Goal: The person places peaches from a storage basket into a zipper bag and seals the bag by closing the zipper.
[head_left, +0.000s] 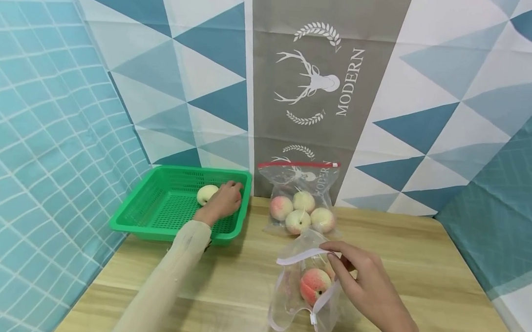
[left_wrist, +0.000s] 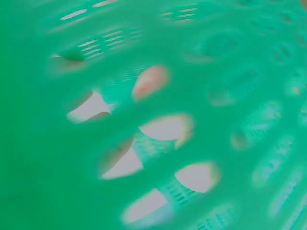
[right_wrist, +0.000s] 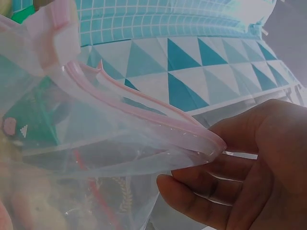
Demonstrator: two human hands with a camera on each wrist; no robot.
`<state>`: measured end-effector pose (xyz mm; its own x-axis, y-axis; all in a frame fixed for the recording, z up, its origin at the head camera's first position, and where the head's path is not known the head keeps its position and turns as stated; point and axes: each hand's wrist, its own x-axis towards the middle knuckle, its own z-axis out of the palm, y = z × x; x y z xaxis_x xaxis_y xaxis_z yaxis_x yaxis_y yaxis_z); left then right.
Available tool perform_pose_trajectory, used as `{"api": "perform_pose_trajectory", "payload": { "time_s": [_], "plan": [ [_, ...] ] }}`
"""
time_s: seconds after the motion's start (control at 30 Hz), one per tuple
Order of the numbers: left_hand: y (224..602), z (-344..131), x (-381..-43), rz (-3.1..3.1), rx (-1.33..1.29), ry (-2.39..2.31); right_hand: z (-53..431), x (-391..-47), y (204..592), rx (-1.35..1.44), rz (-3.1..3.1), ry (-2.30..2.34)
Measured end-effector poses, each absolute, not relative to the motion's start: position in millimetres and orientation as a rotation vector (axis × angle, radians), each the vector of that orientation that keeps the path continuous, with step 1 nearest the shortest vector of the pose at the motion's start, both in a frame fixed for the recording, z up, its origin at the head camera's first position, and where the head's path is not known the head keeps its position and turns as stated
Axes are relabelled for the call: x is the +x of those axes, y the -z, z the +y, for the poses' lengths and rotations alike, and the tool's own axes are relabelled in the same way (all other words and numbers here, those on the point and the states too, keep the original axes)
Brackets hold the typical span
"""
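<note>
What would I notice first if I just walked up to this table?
Probably the bright green basket at the table's back left, where the left hand grips a pale peach. Up front, the right hand holds open a clear zip bag with a pink peach inside.

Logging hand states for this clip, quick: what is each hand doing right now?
Left hand: fingers curled over the pale round peach in the green plastic basket.
Right hand: pinches the rim of the open clear zip bag.
</note>
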<state>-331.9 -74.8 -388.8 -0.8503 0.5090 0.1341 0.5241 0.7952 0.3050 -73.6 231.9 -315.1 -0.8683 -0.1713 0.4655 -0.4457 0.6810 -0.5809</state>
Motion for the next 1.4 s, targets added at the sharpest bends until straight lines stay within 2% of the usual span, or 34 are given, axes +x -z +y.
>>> {"api": "perform_pose_trajectory", "payload": {
  "time_s": [0.17, 0.3, 0.57, 1.4],
  "plan": [
    [418.4, -80.3, -337.7, -2.929, -0.767, 0.405, 231.7, -72.1, 316.1, 0.472, -2.548, -1.021],
    [428.2, -82.4, -337.9, -2.871, -0.717, 0.306, 230.6, -72.2, 314.9, 0.448, -2.579, -1.032],
    [425.6, -81.3, -338.2, -2.859, -0.632, 0.246, 230.9, -71.5, 313.8, 0.415, -2.598, -1.013],
    [422.3, -88.8, -335.7, -2.991, -0.695, 0.425, 230.2, -73.0, 314.5, 0.466, -2.517, -0.990]
  ]
}}
